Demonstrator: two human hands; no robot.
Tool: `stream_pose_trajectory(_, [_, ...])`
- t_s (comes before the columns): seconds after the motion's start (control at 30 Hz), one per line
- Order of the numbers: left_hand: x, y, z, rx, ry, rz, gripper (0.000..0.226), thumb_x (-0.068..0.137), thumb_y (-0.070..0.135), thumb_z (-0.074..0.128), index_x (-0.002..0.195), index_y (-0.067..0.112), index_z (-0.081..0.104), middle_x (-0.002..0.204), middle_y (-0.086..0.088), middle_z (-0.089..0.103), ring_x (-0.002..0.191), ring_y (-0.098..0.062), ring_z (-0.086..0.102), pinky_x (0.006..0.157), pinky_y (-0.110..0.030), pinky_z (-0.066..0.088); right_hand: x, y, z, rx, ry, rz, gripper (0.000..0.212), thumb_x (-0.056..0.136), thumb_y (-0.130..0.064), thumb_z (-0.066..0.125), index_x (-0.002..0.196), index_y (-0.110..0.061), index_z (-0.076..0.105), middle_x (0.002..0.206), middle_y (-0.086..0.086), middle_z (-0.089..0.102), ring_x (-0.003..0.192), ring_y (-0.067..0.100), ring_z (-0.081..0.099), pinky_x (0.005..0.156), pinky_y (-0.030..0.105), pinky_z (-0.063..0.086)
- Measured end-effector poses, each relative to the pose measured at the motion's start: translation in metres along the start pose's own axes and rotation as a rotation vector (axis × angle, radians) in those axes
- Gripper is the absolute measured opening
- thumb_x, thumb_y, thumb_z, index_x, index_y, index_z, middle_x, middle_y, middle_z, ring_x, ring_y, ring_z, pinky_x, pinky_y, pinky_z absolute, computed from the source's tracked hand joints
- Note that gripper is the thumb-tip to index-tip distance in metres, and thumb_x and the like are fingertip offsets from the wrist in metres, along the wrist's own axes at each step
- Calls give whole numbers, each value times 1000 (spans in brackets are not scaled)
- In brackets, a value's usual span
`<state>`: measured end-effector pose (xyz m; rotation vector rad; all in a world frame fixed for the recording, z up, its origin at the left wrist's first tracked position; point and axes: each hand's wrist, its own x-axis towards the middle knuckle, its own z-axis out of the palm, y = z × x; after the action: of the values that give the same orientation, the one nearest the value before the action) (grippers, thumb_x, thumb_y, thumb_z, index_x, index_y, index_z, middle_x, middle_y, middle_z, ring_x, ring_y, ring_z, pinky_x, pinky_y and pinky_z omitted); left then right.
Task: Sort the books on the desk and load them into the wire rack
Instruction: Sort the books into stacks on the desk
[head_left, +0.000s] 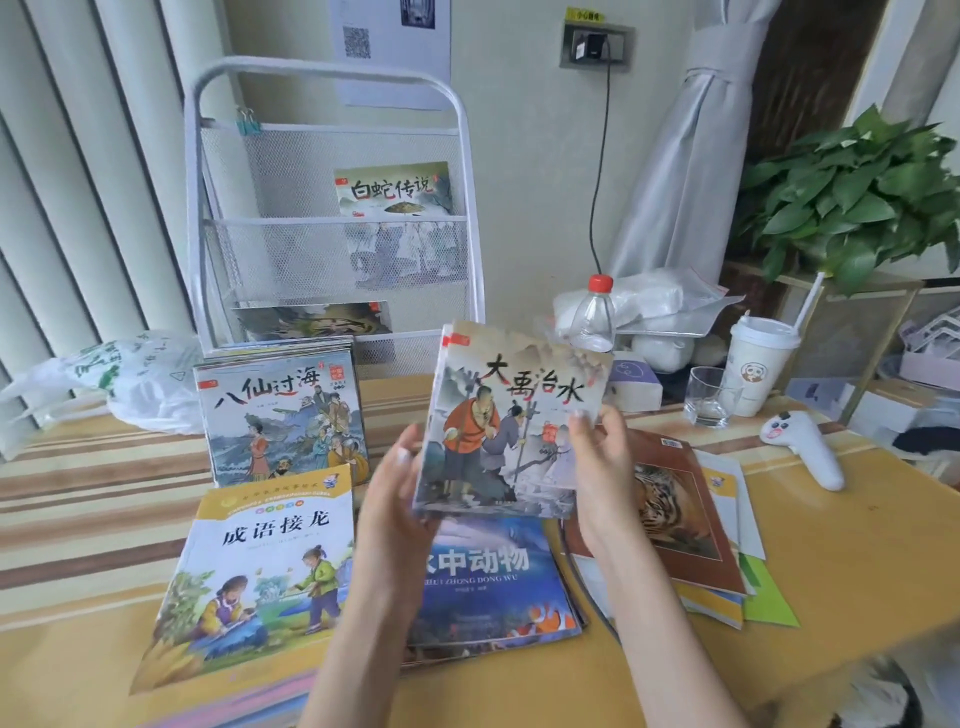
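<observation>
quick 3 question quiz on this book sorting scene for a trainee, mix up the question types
1. True or false: the wire rack holds no books.
2. Which hands grip the raised book? A) left hand only B) right hand only C) both
3. Fill in: the clear bottle has a ___ cap.

Key: 1 false, a book stands in its upper pocket. 2 C. 3 red.

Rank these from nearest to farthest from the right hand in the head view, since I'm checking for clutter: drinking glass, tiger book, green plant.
1. Tiger book, just beside the right hand, flat on the desk.
2. Drinking glass, behind it to the right.
3. Green plant, far back right.
</observation>
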<state>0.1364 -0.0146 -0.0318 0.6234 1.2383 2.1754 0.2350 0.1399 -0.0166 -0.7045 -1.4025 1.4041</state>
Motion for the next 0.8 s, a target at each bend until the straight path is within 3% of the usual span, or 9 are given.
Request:
stream_pose_trajectory(0.03, [3,11,-6,35,0,60,32,86,36,58,116,28,62,96,13,73,73,1,66,61,-13,51,0,0,0,18,-16,-10,24,95,-29,53,118,-25,51,113,-4,61,104,3,58,79,11,41])
stream_pose_trajectory(0.1, [7,26,-7,243,11,126,19,83,42,58,100,38,65,79,22,70,64,5,63,55,-10,47,-1,0,5,17,-53,-40,14,93,-30,55,101,-42,54,97,-20,61,88,-10,58,66,2,40])
stream_pose_trajectory(0.17, [12,28,3,505,60,192,8,88,39,61,82,36,56,71,19,66,62,6,60,52,-9,45,-6,4,12,20,-87,-48,9,90,-37,57,89,-46,57,94,-27,62,86,-14,56,69,6,42])
stream_pose_trajectory(0.2, [13,25,7,592,98,195,15,91,34,59,80,31,50,73,12,65,64,0,61,54,-14,48,-10,7,15,31,-104,-36,7,88,-44,58,94,-46,58,102,-29,61,93,-15,55,77,11,42])
stream_pose_trajectory(0.27, [13,17,12,609,123,169,19,97,22,50,82,22,37,81,-12,61,72,-24,61,68,-38,56,-14,17,19,31,-104,0,38,85,-51,57,120,-36,56,129,-21,53,116,-5,48,96,24,40])
stream_pose_trajectory(0.37, [9,11,12,629,135,177,23,99,14,43,82,22,30,82,-17,51,76,-36,58,72,-59,51,-17,21,20,10,-92,30,56,90,-42,57,140,-20,42,145,-4,44,132,12,41,111,39,32])
stream_pose_trajectory(0.53, [11,26,20,634,142,337,19,97,9,43,86,19,32,87,-16,48,82,-37,52,74,-55,46,-14,10,23,19,-80,-58,62,90,-43,55,145,-26,31,151,-11,32,135,4,32,110,30,27])
stream_pose_trajectory(0.7, [8,13,13,642,158,133,22,95,11,50,85,18,31,91,-17,48,87,-35,52,78,-51,49,-20,18,23,-19,-86,-28,52,94,-38,52,141,-21,39,146,-5,41,134,12,38,111,37,32])
stream_pose_trajectory(0.8, [6,10,13,631,127,140,21,96,14,49,86,19,31,95,-23,49,83,-33,50,75,-47,45,-24,24,24,8,-35,12,47,96,-35,49,140,-22,40,139,-12,44,117,-7,47,96,19,36])
